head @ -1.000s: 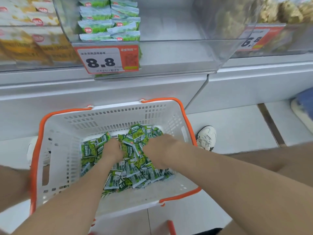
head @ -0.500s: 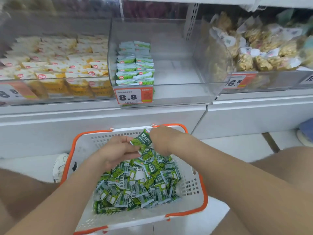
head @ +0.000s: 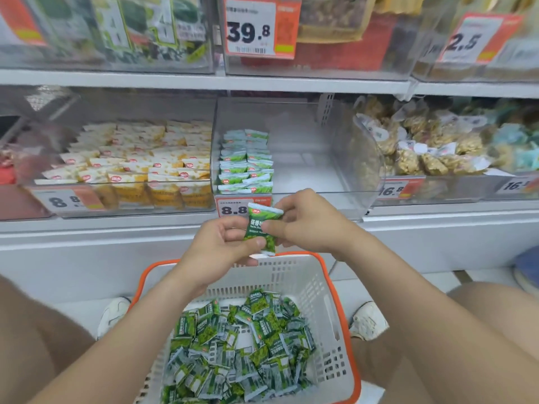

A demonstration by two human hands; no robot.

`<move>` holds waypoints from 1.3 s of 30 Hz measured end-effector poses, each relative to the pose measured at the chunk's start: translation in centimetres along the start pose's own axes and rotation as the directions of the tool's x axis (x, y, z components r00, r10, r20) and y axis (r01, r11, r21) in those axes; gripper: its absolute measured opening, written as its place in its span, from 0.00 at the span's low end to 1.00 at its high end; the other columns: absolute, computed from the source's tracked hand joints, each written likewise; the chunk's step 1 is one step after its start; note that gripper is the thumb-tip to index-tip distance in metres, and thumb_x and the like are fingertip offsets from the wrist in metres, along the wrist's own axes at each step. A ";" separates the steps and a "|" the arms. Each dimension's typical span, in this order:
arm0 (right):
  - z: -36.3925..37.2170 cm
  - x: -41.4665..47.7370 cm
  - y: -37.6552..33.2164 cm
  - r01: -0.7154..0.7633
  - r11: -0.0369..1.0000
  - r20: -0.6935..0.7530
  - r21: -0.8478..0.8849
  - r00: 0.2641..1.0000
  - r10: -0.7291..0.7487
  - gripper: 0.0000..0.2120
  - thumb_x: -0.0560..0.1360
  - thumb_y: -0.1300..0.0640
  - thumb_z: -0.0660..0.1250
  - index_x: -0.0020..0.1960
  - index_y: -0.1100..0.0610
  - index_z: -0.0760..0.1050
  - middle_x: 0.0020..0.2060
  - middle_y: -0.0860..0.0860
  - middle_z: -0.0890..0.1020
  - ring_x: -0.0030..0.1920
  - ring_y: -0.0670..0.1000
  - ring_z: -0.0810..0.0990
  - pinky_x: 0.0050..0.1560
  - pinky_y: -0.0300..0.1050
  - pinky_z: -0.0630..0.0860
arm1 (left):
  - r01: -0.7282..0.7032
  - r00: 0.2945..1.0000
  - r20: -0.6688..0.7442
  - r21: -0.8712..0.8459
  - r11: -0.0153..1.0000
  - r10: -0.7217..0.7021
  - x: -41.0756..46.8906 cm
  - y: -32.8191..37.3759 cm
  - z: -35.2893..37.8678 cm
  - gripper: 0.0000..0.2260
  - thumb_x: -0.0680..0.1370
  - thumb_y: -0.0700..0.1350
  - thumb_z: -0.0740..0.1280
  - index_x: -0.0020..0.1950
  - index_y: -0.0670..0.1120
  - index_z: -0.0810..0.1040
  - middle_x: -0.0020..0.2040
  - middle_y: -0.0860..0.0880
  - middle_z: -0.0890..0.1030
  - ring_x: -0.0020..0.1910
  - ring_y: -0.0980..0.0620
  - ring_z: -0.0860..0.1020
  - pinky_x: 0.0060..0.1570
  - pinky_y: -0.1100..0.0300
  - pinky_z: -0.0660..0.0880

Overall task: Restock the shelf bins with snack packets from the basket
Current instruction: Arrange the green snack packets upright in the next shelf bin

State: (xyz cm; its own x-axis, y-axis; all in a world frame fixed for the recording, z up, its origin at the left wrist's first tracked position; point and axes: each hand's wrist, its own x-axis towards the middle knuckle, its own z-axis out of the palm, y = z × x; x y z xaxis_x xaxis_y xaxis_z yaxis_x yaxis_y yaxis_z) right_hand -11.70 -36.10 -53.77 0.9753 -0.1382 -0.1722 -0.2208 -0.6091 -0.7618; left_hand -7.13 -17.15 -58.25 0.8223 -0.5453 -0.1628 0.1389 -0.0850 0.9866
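A white shelving unit fills the view from nine o'clock across to three o'clock. Its upper shelf board (head: 291, 83) runs level across at twelve o'clock, with orange-and-white price tags (head: 259, 27) fixed above it. At about one o'clock a white slotted upright (head: 326, 107) stands at the back. Lower down, a plain white base panel (head: 87, 258) spans the whole width. Pale glossy floor tiles (head: 408, 282) show at three to four o'clock, with a blurred blue object (head: 528, 266) lying at the frame's edge. The light is even and soft

The white shelf (head: 116, 233) carries clear bins (head: 315, 158) side by side; the basket (head: 326, 290) stands on the floor (head: 408, 282) below.
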 end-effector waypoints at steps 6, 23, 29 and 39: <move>-2.8 1.0 -2.6 0.215 0.968 -0.132 -0.131 0.964 -0.232 0.13 0.74 0.45 0.71 0.52 0.53 0.81 0.37 0.53 0.85 0.39 0.56 0.84 0.47 0.60 0.81 | -0.197 0.960 -0.120 0.353 0.915 0.252 0.7 4.1 -0.5 0.14 0.73 0.47 0.80 0.50 0.43 0.79 0.35 0.46 0.85 0.30 0.48 0.84 0.31 0.56 0.77; -3.0 8.9 -2.6 -0.043 0.921 0.129 -0.386 0.987 0.100 0.17 0.82 0.53 0.60 0.55 0.66 0.79 0.45 0.59 0.86 0.38 0.53 0.88 0.46 0.56 0.85 | -0.324 0.898 0.343 0.939 -0.112 0.275 5.4 5.8 -4.7 0.20 0.75 0.36 0.60 0.64 0.53 0.75 0.62 0.57 0.77 0.72 0.51 0.61 0.58 0.48 0.56; -4.1 10.2 -3.1 -0.207 0.922 0.190 -0.328 0.941 0.279 0.24 0.80 0.38 0.65 0.56 0.60 0.79 0.48 0.55 0.87 0.42 0.52 0.89 0.53 0.55 0.85 | -0.319 0.912 0.347 0.935 -0.156 0.219 6.1 5.8 -4.6 0.12 0.77 0.42 0.61 0.58 0.52 0.76 0.54 0.56 0.76 0.64 0.51 0.65 0.58 0.47 0.57; -3.6 10.1 -4.6 -0.279 0.840 0.313 -0.465 0.836 0.451 0.20 0.80 0.36 0.64 0.49 0.53 0.78 0.46 0.52 0.89 0.50 0.54 0.88 0.66 0.55 0.76 | -0.304 0.929 0.336 0.932 -0.198 0.154 6.0 6.9 -4.9 0.06 0.78 0.47 0.60 0.50 0.52 0.76 0.48 0.56 0.76 0.63 0.53 0.67 0.70 0.35 0.55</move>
State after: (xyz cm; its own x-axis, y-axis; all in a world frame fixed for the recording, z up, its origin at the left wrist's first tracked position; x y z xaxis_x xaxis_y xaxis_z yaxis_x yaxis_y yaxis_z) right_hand -0.84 -37.48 -49.79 0.7155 -0.1457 -0.6832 -0.4579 -0.8364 -0.3012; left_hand 1.48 -16.91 -52.48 0.5999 -0.8001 0.0026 -0.7919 -0.5942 -0.1407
